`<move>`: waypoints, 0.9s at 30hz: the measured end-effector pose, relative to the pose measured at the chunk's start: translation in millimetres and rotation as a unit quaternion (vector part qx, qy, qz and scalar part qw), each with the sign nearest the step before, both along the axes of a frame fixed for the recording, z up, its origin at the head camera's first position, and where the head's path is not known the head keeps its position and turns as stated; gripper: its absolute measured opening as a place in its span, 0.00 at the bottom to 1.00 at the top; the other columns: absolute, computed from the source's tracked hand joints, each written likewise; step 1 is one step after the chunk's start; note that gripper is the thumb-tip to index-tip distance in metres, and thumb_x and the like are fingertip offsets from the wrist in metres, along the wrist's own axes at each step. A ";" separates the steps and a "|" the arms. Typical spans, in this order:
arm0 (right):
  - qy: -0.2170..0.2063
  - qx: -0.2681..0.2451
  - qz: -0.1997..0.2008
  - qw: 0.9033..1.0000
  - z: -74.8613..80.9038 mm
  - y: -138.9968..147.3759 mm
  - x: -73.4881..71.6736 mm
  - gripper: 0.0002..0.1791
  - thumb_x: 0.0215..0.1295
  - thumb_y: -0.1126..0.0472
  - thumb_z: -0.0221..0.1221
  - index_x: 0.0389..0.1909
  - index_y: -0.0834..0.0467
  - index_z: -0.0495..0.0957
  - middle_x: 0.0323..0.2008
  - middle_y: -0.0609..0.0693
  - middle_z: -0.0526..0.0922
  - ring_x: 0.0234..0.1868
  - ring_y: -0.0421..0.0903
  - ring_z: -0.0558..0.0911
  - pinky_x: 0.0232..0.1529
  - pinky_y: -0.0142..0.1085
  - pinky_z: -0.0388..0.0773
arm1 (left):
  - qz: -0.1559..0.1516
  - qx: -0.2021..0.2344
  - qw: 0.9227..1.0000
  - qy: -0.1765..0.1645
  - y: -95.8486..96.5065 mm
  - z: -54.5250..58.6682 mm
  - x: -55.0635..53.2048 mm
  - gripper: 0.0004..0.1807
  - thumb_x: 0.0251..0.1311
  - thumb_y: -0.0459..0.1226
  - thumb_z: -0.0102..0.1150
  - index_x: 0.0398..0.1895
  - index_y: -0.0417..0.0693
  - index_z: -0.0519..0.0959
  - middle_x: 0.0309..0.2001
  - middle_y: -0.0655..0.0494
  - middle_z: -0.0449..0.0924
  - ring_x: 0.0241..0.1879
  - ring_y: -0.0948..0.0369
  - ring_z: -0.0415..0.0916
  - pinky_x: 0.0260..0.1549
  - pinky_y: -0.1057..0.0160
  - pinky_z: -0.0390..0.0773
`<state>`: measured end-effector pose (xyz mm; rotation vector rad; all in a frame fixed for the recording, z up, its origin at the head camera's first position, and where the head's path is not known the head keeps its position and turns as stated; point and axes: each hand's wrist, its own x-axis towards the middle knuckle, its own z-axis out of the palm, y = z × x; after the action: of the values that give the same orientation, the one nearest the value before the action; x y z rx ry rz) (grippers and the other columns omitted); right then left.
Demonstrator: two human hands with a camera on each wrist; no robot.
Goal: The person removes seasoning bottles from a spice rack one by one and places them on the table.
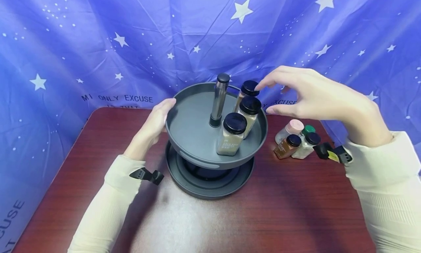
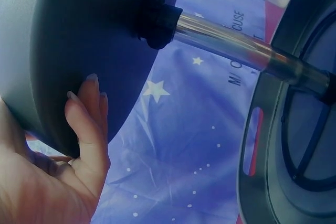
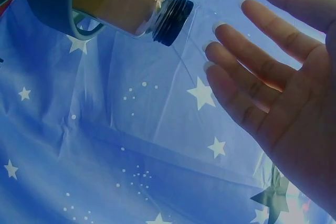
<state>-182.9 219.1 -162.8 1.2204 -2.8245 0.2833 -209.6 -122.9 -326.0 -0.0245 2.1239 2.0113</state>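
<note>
A dark grey two-tier rotating spice rack stands on the table, its upper tray (image 1: pixel 194 136) above its lower tray (image 1: pixel 210 194) and a metal post (image 1: pixel 219 101) rising through the middle. My left hand (image 1: pixel 154 123) grips the upper tray's left rim; in the left wrist view its fingers (image 2: pixel 89 124) lie against the underside. Three black-capped spice jars stand on the tray's right side: a front jar (image 1: pixel 229 141), a middle jar (image 1: pixel 251 116) and a back jar (image 1: pixel 241 95). Beside the back caps, my right hand (image 1: pixel 312 92) hovers with thumb and fingers spread, holding nothing.
Right of the rack, several more jars stand close together on the table: a pink-capped shaker (image 1: pixel 292 128), a green-capped jar (image 1: pixel 308 130), a brown black-capped jar (image 1: pixel 287 148) and a pale black-capped jar (image 1: pixel 306 147). A blue star-patterned cloth (image 1: pixel 197 33) hangs behind the reddish-brown table (image 1: pixel 279 201).
</note>
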 end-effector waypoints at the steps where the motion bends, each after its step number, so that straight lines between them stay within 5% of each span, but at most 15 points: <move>1: -0.008 0.002 -0.002 1.000 0.4 -1.0 -1.2 0.25 0.61 0.56 0.68 0.60 0.47 0.75 0.57 0.43 0.78 0.54 0.40 0.76 0.48 0.35 0.70 | -0.001 0.000 1.000 0.000 0.0 0.0 0.1 0.26 0.76 0.53 0.36 0.70 0.53 0.65 0.48 0.56 0.74 0.38 0.66 0.77 0.36 0.61 0.81; 10: -0.069 0.027 -0.002 0.997 -0.8 -6.4 -13.3 0.40 0.57 0.55 0.72 0.69 0.48 0.66 0.67 0.52 0.70 0.70 0.52 0.65 0.66 0.56 0.63 | -0.002 0.001 1.000 0.003 -0.4 -0.8 -1.1 0.26 0.75 0.54 0.36 0.69 0.54 0.65 0.47 0.58 0.74 0.37 0.66 0.78 0.36 0.60 0.82; 27: -0.165 0.141 -0.040 0.975 -3.0 -21.7 -41.2 0.55 0.57 0.54 0.71 0.77 0.35 0.45 0.80 0.51 0.41 0.79 0.59 0.41 0.71 0.65 0.50 | 0.001 -0.003 1.000 0.005 -0.2 -1.7 -1.3 0.26 0.75 0.53 0.36 0.69 0.54 0.66 0.46 0.58 0.74 0.37 0.67 0.77 0.35 0.62 0.81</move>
<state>-224.1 197.4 -165.8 1.1969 -3.2873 0.0875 -210.9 -123.1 -327.7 -0.0184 2.1358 2.0105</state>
